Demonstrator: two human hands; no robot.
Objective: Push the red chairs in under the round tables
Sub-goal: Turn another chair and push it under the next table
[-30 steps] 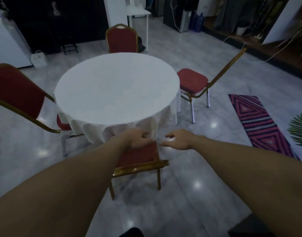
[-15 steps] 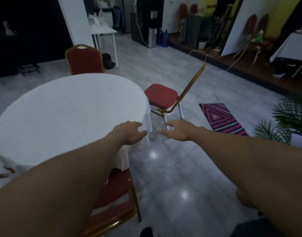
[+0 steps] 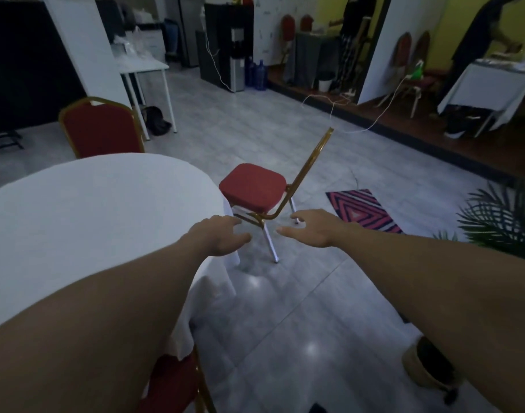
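Note:
A round table [image 3: 85, 210] with a white cloth fills the left of the head view. A red chair with a gold frame [image 3: 254, 186] stands at the table's right side, pulled out, its seat clear of the cloth. Another red chair [image 3: 102, 131] stands at the far side, its back upright against the table edge. A third red chair [image 3: 172, 383] sits low at the near edge, partly under the cloth. My left hand [image 3: 218, 236] and my right hand [image 3: 310, 228] reach forward in the air, fingers apart, holding nothing, short of the pulled-out chair.
A striped red rug [image 3: 361, 210] lies on the grey tiles right of the chair. A potted palm [image 3: 502, 216] stands at the right. A white desk [image 3: 142, 65], a water dispenser [image 3: 236, 58] and a trailing white cable [image 3: 356, 131] are farther back.
The view has swung right from the near chair to the pulled-out one. My left hand has left the near chair's back, and both hands now stretch toward the right-side chair.

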